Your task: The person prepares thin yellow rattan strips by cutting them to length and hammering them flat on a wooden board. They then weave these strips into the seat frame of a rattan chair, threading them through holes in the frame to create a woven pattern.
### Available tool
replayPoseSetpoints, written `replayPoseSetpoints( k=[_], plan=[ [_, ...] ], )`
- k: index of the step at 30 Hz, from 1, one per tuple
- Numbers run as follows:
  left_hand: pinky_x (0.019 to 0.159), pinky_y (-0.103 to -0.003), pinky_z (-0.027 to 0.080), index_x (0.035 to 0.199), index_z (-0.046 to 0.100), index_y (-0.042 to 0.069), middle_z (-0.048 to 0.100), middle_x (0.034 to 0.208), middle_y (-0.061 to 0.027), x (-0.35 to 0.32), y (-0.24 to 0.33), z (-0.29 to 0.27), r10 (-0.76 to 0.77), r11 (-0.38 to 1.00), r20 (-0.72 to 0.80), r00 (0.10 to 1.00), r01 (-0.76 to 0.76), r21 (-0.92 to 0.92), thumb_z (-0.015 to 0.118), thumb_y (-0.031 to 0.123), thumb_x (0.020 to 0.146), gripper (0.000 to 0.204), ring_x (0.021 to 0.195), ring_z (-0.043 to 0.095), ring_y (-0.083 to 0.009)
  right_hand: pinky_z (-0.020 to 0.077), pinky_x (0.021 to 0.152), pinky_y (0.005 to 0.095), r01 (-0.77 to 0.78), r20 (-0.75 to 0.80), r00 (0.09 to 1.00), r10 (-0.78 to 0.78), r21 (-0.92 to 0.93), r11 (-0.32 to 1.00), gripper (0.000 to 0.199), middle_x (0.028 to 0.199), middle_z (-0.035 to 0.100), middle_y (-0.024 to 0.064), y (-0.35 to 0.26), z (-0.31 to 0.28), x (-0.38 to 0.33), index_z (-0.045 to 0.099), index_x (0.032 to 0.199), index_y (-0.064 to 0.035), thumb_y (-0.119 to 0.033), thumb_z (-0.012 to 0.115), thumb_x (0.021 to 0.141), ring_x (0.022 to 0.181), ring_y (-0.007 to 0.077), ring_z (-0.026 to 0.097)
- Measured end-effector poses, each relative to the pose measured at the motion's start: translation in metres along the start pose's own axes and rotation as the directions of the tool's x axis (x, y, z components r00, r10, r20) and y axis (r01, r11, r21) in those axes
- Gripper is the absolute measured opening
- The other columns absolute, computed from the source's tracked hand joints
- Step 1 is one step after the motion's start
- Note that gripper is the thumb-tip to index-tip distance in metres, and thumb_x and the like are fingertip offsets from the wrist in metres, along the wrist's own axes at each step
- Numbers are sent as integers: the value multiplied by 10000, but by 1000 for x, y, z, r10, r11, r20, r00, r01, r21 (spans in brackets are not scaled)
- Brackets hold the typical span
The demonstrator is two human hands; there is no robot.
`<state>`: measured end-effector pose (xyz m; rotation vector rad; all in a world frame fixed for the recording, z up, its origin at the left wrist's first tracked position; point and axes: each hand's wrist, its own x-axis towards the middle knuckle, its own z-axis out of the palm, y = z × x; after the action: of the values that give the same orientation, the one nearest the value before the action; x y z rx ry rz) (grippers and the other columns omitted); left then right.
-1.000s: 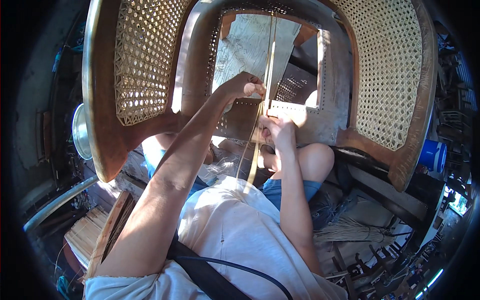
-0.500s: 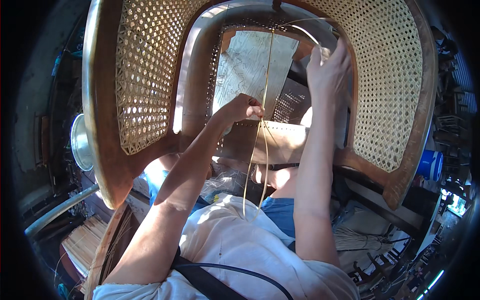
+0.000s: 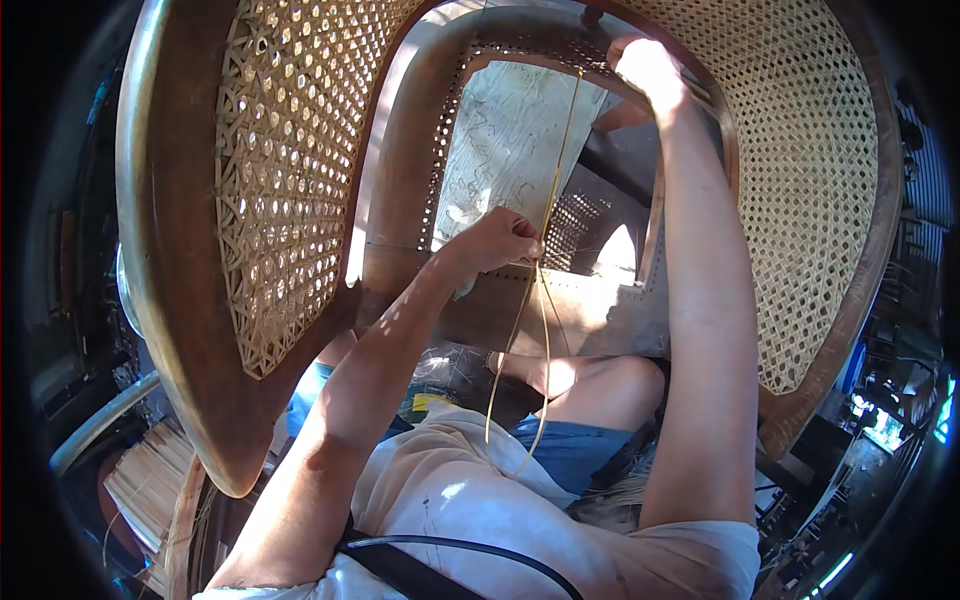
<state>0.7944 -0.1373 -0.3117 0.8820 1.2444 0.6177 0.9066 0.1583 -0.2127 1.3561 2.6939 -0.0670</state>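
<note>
A wooden armchair stands in front of me, its seat frame [image 3: 402,200] open in the middle and drilled with small holes along the inner edge. One thin cane strand [image 3: 562,165] runs taut from the back rail to the front rail. My left hand [image 3: 503,240] pinches this strand just above the front rail, and loose ends hang below it toward my lap. At the far right corner of the seat frame is my right hand [image 3: 648,72], raised with its fingers curled. Glare and the hand itself hide what those fingers hold.
Woven cane panels fill the left side [image 3: 290,190] and right side [image 3: 810,190] of the chair, close around my arms. Through the seat opening a pale board [image 3: 500,150] shows. A stack of thin wooden pieces [image 3: 155,480] lies at lower left.
My right hand has moved to the far right of the seat frame; the pale curved strand near it is no longer visible. My left hand still pinches the strand. The view has shifted slightly.
</note>
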Motion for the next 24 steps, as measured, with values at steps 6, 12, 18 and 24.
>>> replayPoseSetpoints(
  k=[6,12,18,24],
  plan=[
    [627,-244,426,794,657,15,609,696,12,-6,13,3,56,998,43,997,-56,-13,692,182,776,172,666,519,-61,517,837,401,71,-63,995,-77,-98,993,232,979,684,122,6,11,22,697,923,-100,-262,588,798,947,294,654],
    [639,-239,433,813,654,13,620,725,0,-8,3,-7,39,999,-4,999,-39,-7,691,188,771,183,677,528,-64,536,809,403,-146,-26,988,150,114,983,285,942,685,176,-39,21,6,696,891,-41,-289,593,796,899,327,668],
    [591,-255,427,762,666,47,625,688,-10,-4,-5,-4,97,988,-6,995,-97,-124,687,170,749,125,634,531,-73,513,542,359,-287,291,956,-24,919,-272,154,693,615,124,-6,80,-48,623,737,28,-124,645,740,558,244,593],
    [639,-221,426,843,654,31,621,752,22,-2,-2,-3,123,980,99,987,-104,-172,704,190,790,175,687,522,-40,549,559,337,-232,308,935,175,906,-355,136,810,628,62,-45,110,-123,620,910,-31,-86,615,786,627,177,619]
  ],
)
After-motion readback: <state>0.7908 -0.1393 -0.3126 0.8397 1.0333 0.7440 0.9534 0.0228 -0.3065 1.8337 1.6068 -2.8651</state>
